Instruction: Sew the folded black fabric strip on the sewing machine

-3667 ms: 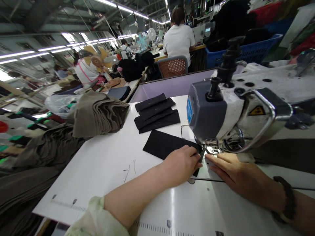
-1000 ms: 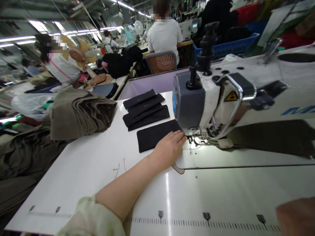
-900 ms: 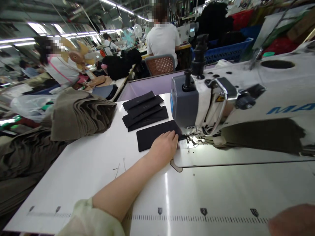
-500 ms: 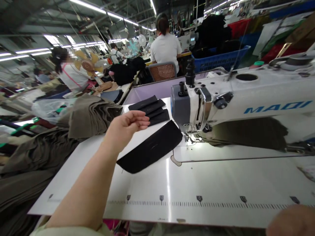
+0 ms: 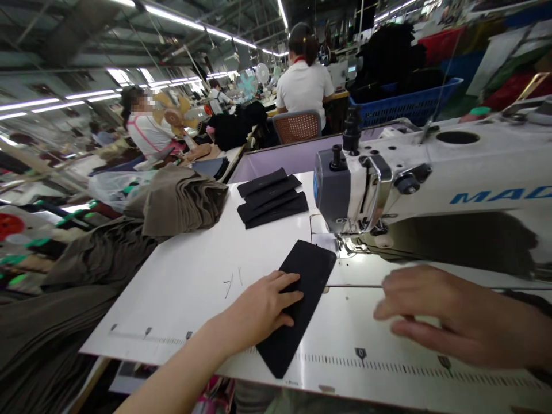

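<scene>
A black fabric piece point(image 5: 307, 282) lies slantwise on the white sewing table point(image 5: 207, 259), one end near the needle, the other at the front edge. My left hand point(image 5: 263, 305) rests on its left side, fingers stretched flat over the cloth. My right hand point(image 5: 448, 313) hovers low over the table to the right of the piece, fingers extended and slightly blurred, holding nothing. The sewing machine point(image 5: 414, 184) stands just behind both hands.
A stack of black fabric pieces point(image 5: 271, 198) lies at the back of the table. Piles of brown-grey cloth point(image 5: 181, 201) cover the left side. Other people sit at stations beyond, one on a chair point(image 5: 299, 126). A ruler scale runs along the table's front edge.
My left hand lifted the black piece away from the needle and laid it down slantwise nearer the front edge. My right hand came into view over the table on the right.
</scene>
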`<state>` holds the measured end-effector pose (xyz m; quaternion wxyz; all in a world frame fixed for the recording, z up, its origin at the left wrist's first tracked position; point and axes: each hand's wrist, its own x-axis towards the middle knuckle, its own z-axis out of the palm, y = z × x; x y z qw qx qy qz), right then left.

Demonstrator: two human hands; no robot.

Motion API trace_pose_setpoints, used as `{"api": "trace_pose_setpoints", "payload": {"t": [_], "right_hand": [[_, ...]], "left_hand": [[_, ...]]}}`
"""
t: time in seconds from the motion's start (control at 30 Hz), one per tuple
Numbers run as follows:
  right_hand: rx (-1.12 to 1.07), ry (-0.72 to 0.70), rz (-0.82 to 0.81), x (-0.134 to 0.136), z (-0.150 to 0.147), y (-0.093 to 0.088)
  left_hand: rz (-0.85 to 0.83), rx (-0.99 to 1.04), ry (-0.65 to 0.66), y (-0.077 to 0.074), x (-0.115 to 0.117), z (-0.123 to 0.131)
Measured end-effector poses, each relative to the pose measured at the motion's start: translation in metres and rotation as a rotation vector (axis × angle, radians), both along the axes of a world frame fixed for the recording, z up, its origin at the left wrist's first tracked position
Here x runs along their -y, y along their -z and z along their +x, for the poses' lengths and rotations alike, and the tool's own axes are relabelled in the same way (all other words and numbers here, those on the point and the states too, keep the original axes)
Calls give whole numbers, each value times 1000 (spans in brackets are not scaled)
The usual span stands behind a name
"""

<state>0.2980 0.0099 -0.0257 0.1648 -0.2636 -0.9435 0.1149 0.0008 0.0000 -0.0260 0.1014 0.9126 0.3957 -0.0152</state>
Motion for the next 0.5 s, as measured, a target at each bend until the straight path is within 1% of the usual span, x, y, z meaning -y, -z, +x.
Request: {"api": "trace_pose_setpoints", "payload": {"t": [0.03,0.07,0.13,0.2,0.27,0.37,0.5], "right_hand": [[16,-50,-36,-12,-7,1],[20,-69,-61,-23,-12,5],[35,-8,7,-35,-19,18],[40,35,64,-37,-22,34],[26,34,117,-34,-22,45],[-12,24,211,-29,-21,52],[-23,49,287,-31,-24,53]], "left_hand": [[21,-2,-14,4,-3,5],[60,2,-42,8,-7,13],[145,8,-102,18,-17,30],[192,-7,-113,25,-29,47],[217,-29,-99,28,-41,58],[223,-51,-78,28,-59,62],[199,-44,-57,28,-75,60]]}}
